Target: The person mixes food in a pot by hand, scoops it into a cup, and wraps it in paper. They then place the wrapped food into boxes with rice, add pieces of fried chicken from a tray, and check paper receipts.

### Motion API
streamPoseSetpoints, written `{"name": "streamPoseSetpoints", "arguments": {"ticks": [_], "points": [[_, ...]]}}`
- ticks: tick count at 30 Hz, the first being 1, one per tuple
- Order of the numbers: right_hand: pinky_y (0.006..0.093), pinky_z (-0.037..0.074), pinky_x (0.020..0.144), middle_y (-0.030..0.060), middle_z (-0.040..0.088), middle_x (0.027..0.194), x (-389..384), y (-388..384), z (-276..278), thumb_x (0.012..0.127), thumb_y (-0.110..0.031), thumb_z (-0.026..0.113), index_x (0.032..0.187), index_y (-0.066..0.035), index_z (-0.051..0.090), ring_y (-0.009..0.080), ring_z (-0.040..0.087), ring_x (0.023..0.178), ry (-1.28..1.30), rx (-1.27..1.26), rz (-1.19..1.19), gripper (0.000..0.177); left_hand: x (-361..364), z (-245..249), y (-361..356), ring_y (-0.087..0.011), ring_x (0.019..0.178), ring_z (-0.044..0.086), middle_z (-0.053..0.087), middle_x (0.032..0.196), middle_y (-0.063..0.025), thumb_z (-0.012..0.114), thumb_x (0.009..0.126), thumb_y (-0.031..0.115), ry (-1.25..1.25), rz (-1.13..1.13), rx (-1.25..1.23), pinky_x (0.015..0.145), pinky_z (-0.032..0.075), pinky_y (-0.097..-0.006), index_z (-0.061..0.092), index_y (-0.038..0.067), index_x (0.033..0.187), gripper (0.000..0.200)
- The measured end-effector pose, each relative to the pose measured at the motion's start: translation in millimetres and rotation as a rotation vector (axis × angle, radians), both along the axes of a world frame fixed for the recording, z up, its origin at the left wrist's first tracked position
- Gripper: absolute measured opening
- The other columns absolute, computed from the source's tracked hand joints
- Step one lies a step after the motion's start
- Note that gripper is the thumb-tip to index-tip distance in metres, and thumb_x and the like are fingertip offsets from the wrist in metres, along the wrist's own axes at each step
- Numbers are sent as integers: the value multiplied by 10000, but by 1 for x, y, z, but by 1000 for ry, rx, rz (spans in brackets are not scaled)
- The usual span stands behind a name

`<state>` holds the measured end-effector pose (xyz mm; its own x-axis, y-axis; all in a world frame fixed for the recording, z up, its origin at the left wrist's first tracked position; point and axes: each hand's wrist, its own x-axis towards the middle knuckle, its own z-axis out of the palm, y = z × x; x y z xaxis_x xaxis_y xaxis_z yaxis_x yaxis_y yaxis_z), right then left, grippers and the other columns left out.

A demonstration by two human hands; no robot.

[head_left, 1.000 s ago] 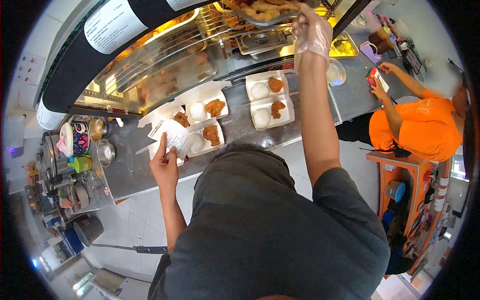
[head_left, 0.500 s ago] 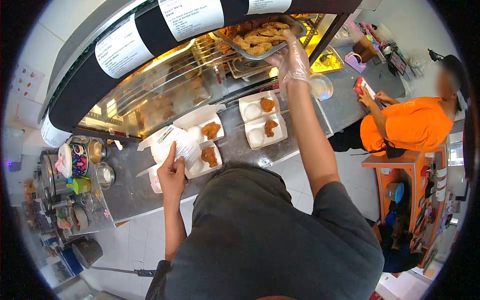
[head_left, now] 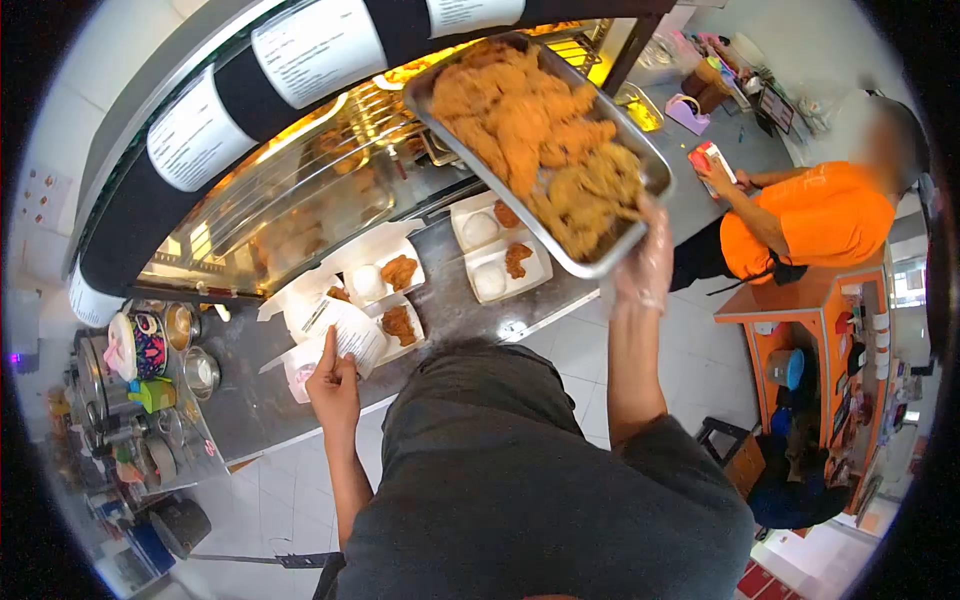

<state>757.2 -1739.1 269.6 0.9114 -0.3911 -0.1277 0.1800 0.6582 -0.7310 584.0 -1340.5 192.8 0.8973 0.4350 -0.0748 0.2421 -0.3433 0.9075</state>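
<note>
A metal tray (head_left: pixel 655 172) heaped with fried chicken (head_left: pixel 520 120) hangs over the counter. My right hand (head_left: pixel 642 258), in a clear plastic glove, grips its near right corner. My left hand (head_left: pixel 334 388) is bare, with the index finger stretched over a printed paper (head_left: pixel 352 338); the paper appears held between its fingers. Open white boxes (head_left: pixel 418 285) with rice (head_left: pixel 367 283) and chicken pieces (head_left: pixel 398 272) stand beyond that hand. Two more boxes (head_left: pixel 540 262), also with rice and chicken, sit partly under the tray.
A lit glass display case (head_left: pixel 300 190) runs along the back of the steel counter (head_left: pixel 255 400). Metal bowls (head_left: pixel 201 372) and a patterned tub (head_left: pixel 140 343) stand at the left. A person in orange (head_left: pixel 805 225) holds a red box (head_left: pixel 708 160) at the right.
My right hand has brought the tray out of the case and closer, so more of its chicken shows. My left hand has shifted slightly down and left with the paper.
</note>
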Motion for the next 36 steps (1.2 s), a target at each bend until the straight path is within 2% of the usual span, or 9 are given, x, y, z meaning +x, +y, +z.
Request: {"name": "streamPoseSetpoints", "arguments": {"ticks": [11,16,24,26,27,30,32,35,36], "points": [[442,569,973,193,667,1269,-169,-136,-69,905,-202,723,1311,85,577,299,677,1133,363,-232,-217,518,25,-9,-41,-35,676,380,422,786,48,673,954,-22,115,-183,127,617,328,-212,588,101,1486,553],[344,527,856,92,686,1002,-178,-166,-159,877,-159,733,977,17,690,188,639,926,523,-378,-379,206,43,5,-78,-12,545,295,362,605,117,636,978,-21,80,-232,109,535,271,-210,547,84,1513,552],[328,471,738,5,590,857,-138,-174,-283,869,-151,758,828,-46,619,135,537,805,595,-354,-308,179,30,16,-91,-19,611,286,356,685,125,643,989,-18,133,-135,170,578,258,-192,560,117,1510,545],[317,431,685,-7,559,827,-126,-160,-293,893,-180,764,805,-45,609,123,491,752,524,-339,-252,224,23,14,-84,-19,655,370,488,783,98,635,994,-8,149,-111,165,596,326,-193,560,118,1510,536],[312,466,721,14,605,849,-130,-173,-324,909,-186,763,849,-20,650,126,538,776,609,-426,-179,210,21,14,-82,-18,678,412,553,832,85,631,997,-2,157,-97,162,605,360,-194,561,118,1510,532],[305,519,827,78,681,905,-122,-170,-325,930,-164,742,969,33,696,160,633,859,669,-250,-60,206,20,16,-87,-11,627,288,384,724,127,618,997,-39,100,-41,99,584,247,-184,549,84,1511,533],[318,538,883,121,714,954,-125,-185,-327,939,-165,736,1059,72,700,199,674,902,722,-197,-23,268,19,18,-87,-8,638,293,411,746,124,610,999,-41,110,-2,121,583,248,-181,540,72,1514,531],[382,550,919,157,719,1038,-90,-186,-294,951,-184,726,1145,99,667,259,680,956,652,-1152,-521,348,12,15,-84,-3,652,306,445,780,119,602,1002,-42,100,48,102,579,250,-180,534,65,1516,530],[409,546,936,180,714,1098,-63,-180,-270,955,-190,716,1176,82,660,286,681,999,510,-1266,-439,355,12,12,-84,-3,655,310,450,786,117,600,1003,-41,95,58,90,579,251,-180,533,64,1516,528]]}}
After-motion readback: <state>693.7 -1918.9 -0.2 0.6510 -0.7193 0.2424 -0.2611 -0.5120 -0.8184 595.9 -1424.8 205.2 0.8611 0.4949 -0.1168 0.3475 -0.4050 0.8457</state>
